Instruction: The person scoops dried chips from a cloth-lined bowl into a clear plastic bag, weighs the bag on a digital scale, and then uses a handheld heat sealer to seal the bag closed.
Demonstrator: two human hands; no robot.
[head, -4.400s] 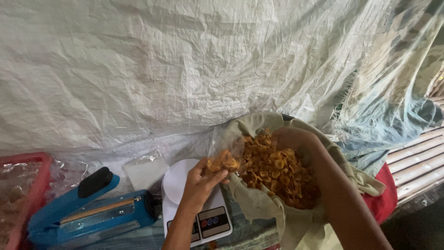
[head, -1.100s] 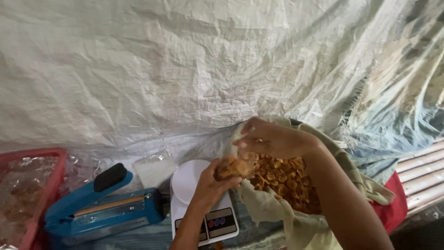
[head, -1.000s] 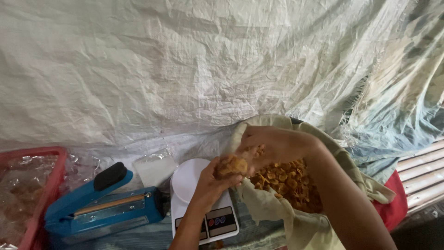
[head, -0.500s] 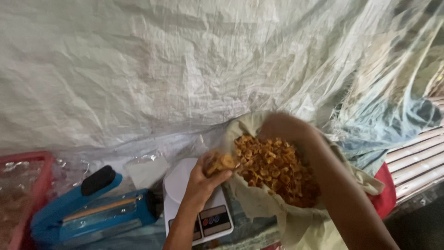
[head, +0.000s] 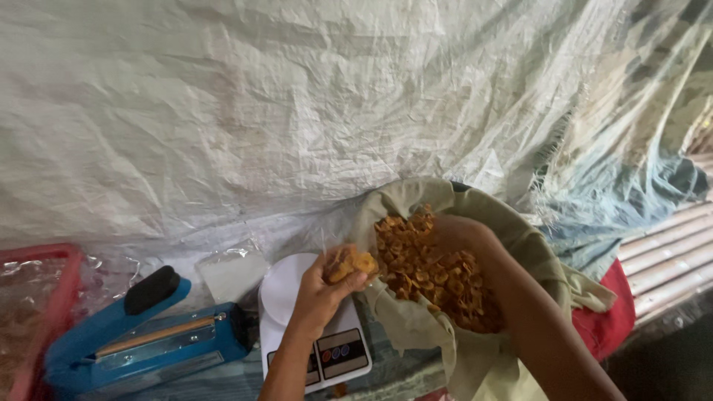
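A large cloth-lined sack (head: 401, 319) stands open at lower centre right, full of golden fried chips (head: 431, 271). My left hand (head: 327, 293) is raised above the white kitchen scale (head: 301, 327) and grips a small clear bag with chips in it (head: 349, 263), right at the sack's rim. My right hand (head: 464, 234) reaches down into the chips inside the sack; its fingers are buried, so what it holds is hidden.
A blue heat sealer (head: 141, 334) with a black handle lies left of the scale. A red crate (head: 33, 312) with clear bags sits at far left. A stack of empty clear bags (head: 232, 271) lies behind the scale. White woven sheeting (head: 297, 111) hangs behind. A red basin (head: 613, 312) is at right.
My right hand left the small bag and went back down into the chips in the sack. My left hand kept the small bag at the sack's rim.
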